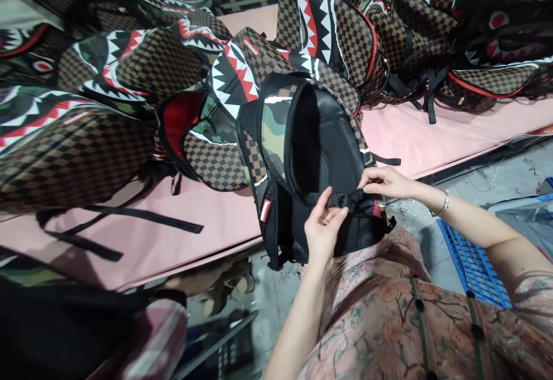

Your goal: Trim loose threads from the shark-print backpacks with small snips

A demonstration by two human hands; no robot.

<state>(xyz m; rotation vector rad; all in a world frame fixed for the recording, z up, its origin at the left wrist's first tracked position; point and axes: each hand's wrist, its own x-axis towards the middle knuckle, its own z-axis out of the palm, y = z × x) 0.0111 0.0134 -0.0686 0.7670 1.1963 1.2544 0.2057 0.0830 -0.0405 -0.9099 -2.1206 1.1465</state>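
Note:
A backpack (pixel 276 132) with camouflage and brown check panels leans at the pink table's edge, its black padded back and straps facing me. Across its lower back runs a black strap (pixel 319 198) with a buckle. My left hand (pixel 326 224) is closed on this strap near the buckle, thumb on top. To the right, my right hand (pixel 382 183) pinches the strap's other end between thumb and fingertips. The exact spot under the right fingertips is too small to make out.
Several similar backpacks with shark-tooth prints (pixel 142 69) crowd the pink table (pixel 181 253). Loose black straps (pixel 147 219) lie at its left. A blue plastic crate (pixel 470 259) stands on the floor at right. Someone's plaid sleeve (pixel 159 334) shows at lower left.

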